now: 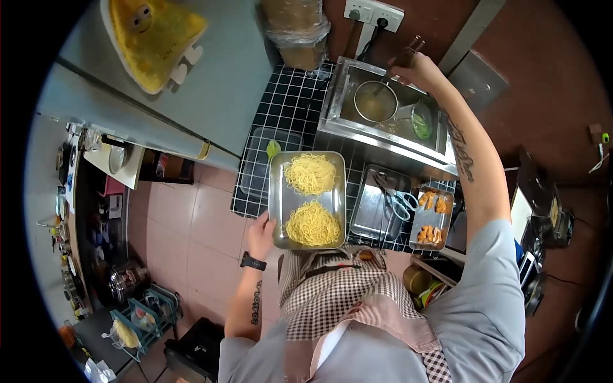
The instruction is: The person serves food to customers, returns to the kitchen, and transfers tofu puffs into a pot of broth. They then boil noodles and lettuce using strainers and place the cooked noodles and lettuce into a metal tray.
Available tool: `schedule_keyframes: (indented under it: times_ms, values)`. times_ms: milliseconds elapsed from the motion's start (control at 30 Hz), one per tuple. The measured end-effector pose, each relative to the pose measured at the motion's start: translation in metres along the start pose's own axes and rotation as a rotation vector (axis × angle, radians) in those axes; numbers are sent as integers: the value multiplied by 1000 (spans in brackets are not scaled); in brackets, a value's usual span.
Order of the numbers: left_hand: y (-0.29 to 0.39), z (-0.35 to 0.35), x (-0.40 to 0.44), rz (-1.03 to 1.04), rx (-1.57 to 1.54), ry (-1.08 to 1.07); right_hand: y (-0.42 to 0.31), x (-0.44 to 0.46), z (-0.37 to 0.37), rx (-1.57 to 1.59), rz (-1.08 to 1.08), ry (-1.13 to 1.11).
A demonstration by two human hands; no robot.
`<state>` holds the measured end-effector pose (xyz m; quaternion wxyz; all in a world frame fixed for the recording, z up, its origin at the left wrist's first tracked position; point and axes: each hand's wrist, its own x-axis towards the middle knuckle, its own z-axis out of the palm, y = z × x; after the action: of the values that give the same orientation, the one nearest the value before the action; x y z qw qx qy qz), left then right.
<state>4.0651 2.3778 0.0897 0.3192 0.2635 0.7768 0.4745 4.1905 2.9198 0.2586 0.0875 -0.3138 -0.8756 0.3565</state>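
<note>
My left hand (260, 235) grips the near left edge of a metal tray (278, 203). Two heaps of yellow noodles, a far heap (310, 173) and a near heap (313, 223), lie apart in it. My right hand (416, 70) is closed around the handle of a round mesh strainer (375, 102). The strainer's bowl sits over the steel cooker (327, 108), inside its rim; I cannot tell how deep it is in the liquid. Beside it, a second strainer (408, 115) holds green leaves (421, 122).
Blue-handled scissors (403, 205) and tongs lie on a metal tray (365, 220). A smaller tray (416, 237) holds several orange-brown food pieces (430, 234). A green leaf (273, 149) lies on a clear container (252, 172). A fridge (223, 76) stands left; sockets (373, 13) are on the wall.
</note>
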Motion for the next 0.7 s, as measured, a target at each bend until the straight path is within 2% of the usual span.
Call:
schedule_keyframes:
  times_ms: [133, 167, 267, 300, 333, 367, 400, 467, 533, 600, 667, 700]
  values:
    - [-29, 25, 4, 33, -43, 78, 41, 58, 19, -8, 63, -5]
    - [-36, 25, 7, -21, 16, 20, 43, 61, 23, -96, 34, 5]
    - [-54, 42, 10, -15, 84, 47, 11, 25, 21, -110, 90, 182]
    - [-62, 44, 12, -43, 129, 14, 2, 1, 19, 6, 42, 382]
    - [-76, 49, 16, -15, 103, 13, -11, -35, 5, -37, 10, 537]
    - [-93, 55, 19, 10, 75, 12, 3, -62, -2, -20, -86, 817]
    - [-101, 59, 22, 31, 47, 14, 16, -97, -15, 70, 45, 928]
    - [-105, 59, 27, -29, 98, -35, 101, -150, -32, 334, 86, 1155]
    - [-114, 59, 36, -127, 145, -79, 197, -190, -39, 497, 328, 1245]
    - [-122, 59, 45, -128, 196, -92, 316, -230, -23, 536, 748, 903]
    - [-127, 59, 52, -85, 154, -92, 303, -233, 15, 968, 953, 593]
    - [-124, 60, 54, -114, 35, -87, 318, -236, 27, 1079, 898, 461]
